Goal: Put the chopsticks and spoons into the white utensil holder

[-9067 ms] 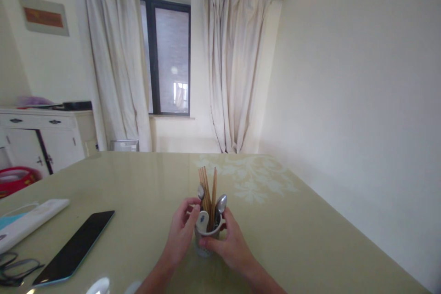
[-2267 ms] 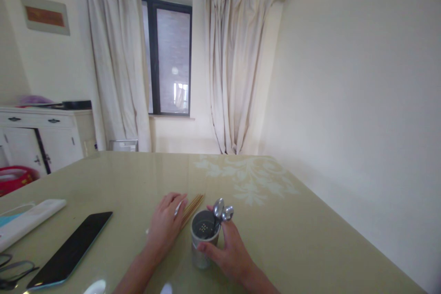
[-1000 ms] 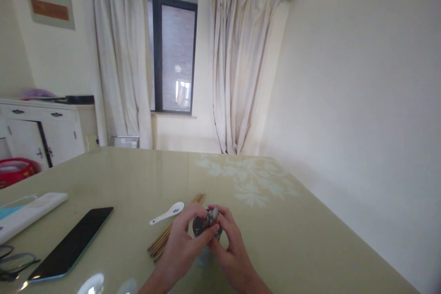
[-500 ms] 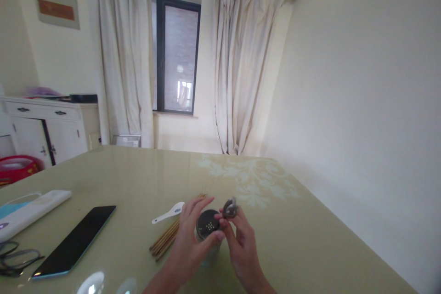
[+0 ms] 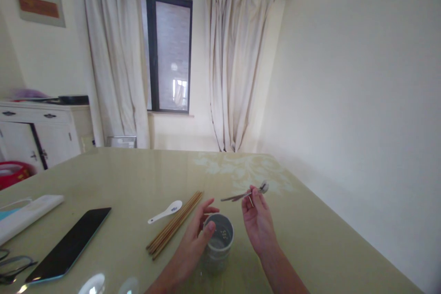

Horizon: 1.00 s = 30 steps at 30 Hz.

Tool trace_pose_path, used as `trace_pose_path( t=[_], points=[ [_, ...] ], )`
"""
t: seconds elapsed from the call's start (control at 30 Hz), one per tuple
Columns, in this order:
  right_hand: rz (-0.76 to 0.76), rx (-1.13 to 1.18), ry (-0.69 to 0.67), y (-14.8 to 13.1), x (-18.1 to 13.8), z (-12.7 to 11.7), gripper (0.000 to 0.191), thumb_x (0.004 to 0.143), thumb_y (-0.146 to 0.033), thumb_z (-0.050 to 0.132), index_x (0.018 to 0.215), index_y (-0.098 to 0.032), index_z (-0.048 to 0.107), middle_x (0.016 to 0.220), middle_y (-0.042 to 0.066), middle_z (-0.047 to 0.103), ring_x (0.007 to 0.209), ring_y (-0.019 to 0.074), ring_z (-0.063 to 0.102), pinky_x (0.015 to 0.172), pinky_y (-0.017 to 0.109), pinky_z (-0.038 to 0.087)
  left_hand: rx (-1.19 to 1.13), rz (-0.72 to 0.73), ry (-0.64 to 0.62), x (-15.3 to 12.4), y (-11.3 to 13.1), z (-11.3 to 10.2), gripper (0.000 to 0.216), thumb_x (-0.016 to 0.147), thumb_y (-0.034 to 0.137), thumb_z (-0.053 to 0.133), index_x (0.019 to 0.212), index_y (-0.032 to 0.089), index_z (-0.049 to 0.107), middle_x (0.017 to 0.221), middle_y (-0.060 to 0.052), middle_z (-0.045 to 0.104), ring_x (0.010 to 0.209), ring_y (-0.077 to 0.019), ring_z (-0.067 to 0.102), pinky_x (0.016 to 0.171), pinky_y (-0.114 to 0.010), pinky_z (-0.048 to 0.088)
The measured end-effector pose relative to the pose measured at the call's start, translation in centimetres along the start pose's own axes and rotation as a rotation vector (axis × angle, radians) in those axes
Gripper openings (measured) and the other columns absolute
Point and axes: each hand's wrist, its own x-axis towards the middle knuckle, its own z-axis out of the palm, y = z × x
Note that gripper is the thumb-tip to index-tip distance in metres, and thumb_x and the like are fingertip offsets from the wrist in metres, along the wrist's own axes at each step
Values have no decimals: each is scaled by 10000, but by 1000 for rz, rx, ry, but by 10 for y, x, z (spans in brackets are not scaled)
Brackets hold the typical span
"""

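Observation:
My left hand [image 5: 195,241] wraps the left side of a grey utensil holder [image 5: 220,253], its thumb at the rim and its fingers behind. The holder stands open at the top, and small light holes show in its floor. To its right, my right hand [image 5: 258,223] is raised above the table and pinches metal spoons [image 5: 263,187], bowls pointing right and handles left; their exact number is unclear. Left of my left hand lies a bundle of wooden chopsticks [image 5: 175,225]. A white soup spoon [image 5: 167,212] rests beside the bundle.
On the left of the glossy table [image 5: 120,174] lie a black phone [image 5: 70,243], a white power strip or box [image 5: 32,216] and glasses [image 5: 15,266]. A white cabinet [image 5: 58,133] and a red basin [image 5: 14,174] stand beyond. A wall [image 5: 351,124] borders the right side.
My right hand has moved right and away from the holder, carrying the spoons clear of it. The left hand stays at the holder, whose inside now shows. The view has turned slightly right.

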Motion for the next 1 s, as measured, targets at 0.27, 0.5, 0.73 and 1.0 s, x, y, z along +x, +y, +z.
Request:
trace_pose_path(
  t=[0.27,0.5,0.73,1.0],
  points=[
    [73,-261,-110,9,-16,13,460,555,-490,1063,850,-190,878,910,67,850,811,180,774,744,252,626,5,4,196,21,7,-15,878,762,800,761,1382,189,651,1213,-157,782,1014,-279,744,875,-375,599],
    [11,-430,-181,13,-23,15,413,585,-493,1040,828,-199,883,823,89,837,793,243,747,732,356,580,149,85,176,19,3,-22,520,808,629,822,1065,179,783,889,-71,802,807,-233,746,750,-335,598],
    [33,-404,-253,12,-28,18,383,585,-442,1050,817,-195,870,648,9,741,616,142,608,613,268,496,239,205,282,17,10,-20,432,848,637,773,840,206,803,771,-46,791,729,-230,742,696,-315,608],
    [73,-249,-287,-4,-29,25,401,710,-496,994,827,-206,743,842,18,772,675,152,724,616,243,547,416,367,365,14,27,-36,401,892,638,737,829,253,829,801,-36,799,759,-215,740,720,-295,597]
  ],
)
